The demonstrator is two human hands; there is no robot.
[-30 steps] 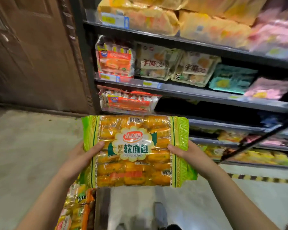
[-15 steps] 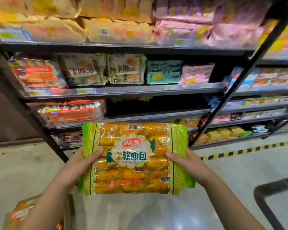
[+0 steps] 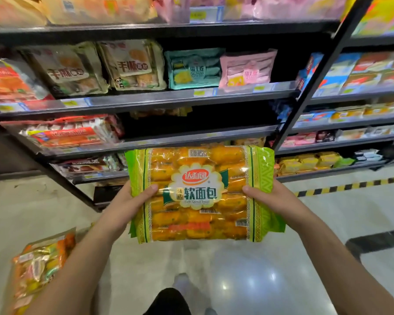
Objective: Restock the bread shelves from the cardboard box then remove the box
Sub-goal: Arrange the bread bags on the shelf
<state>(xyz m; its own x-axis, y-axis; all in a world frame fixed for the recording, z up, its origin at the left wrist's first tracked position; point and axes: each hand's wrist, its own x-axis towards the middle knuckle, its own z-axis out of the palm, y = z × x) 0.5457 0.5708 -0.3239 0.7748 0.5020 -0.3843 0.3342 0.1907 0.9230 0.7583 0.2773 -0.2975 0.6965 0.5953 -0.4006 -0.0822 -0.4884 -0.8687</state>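
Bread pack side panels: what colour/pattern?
Green with a lighter zigzag pattern, on the bread pack; head view, the only one.

Glossy clear-plastic bread bag (image 3: 198, 194), dark matt metal shelves (image 3: 168, 98), shiny polished floor (image 3: 248, 280).

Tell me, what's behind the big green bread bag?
The black shelves are behind the bread bag. Dark packs peek out on the left, yellow packs on the right. The bag hides what sits between.

"达利园" and "法式软面包" on the green-edged bread pack (image 3: 198, 194)
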